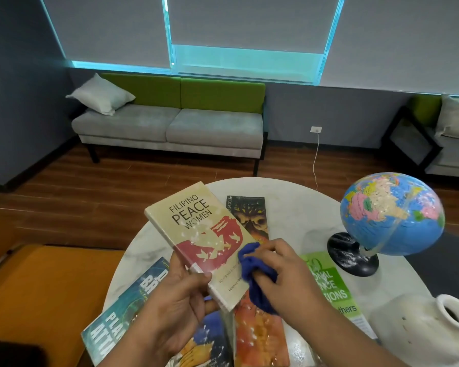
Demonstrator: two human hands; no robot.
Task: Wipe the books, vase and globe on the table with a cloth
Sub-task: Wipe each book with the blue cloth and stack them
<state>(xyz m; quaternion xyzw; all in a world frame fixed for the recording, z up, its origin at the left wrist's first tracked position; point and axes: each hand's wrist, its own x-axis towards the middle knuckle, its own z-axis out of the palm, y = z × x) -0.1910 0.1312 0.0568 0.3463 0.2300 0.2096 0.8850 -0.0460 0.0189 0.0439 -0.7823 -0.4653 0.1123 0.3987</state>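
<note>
While the cream book [202, 242] was gripped above the table [297, 207] by the left hand [180, 300], its lower corner was hidden by the cloth [252, 271] bunched in the right hand [278, 274]. The vase [424, 327] was cut off at the right edge, near the globe [390, 213].

head-worn wide view, tilted down – close over round table [289, 207] (sofa [170, 123] beyond)

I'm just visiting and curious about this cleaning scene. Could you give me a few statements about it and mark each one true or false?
1. The left hand holds the cream book lifted off the table. True.
2. The cloth is red. False: it is blue, bunched under the right hand.
3. The globe stands on a dark base. True.
4. The vase sits on the sofa. False: it is on the table, at the right.
</note>
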